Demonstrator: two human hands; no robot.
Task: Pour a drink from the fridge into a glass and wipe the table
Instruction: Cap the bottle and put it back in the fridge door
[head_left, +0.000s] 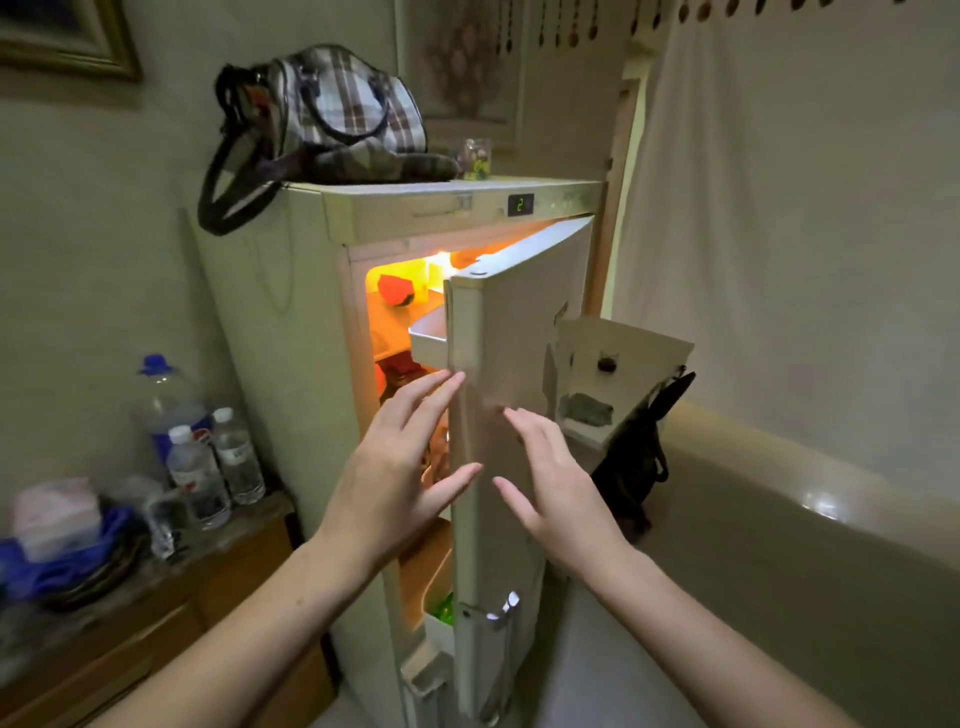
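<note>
1. At the far left, a wooden side table (244, 525) is carrying water bottles (208, 467), a pink tissue box (57, 512) and some blue cloth (78, 561); no glass is showing there that I can be sure of.
2. The fridge (291, 332) is standing next, with a plaid bag (332, 114) resting on top and its inside glowing orange through the gap.
3. The left hand (395, 478) is reaching up at the door's free edge, its fingers (431, 400) straight and loosely spread, the tips touching or just off that edge; it is gripping nothing.
4. The fridge door (498, 395) is standing partly open, edge-on to the camera, its long axis vertical, lying between the two hands.
5. The right hand (556, 493) is hovering flat before the door's outer face, fingers extended and slightly apart, holding nothing; whether it is touching the panel I cannot tell.
6. The drink is lying beyond the door, to the left of its edge and inside: something green (444, 608) is sitting low in the door shelf, probably a bottle, though too hidden to name.
7. Judging from this, the left hand is nearer the opening, so the door needs swinging wider to the right before anything comes out.
8. At the right, a pale curtain (805, 234) is hanging.
</note>
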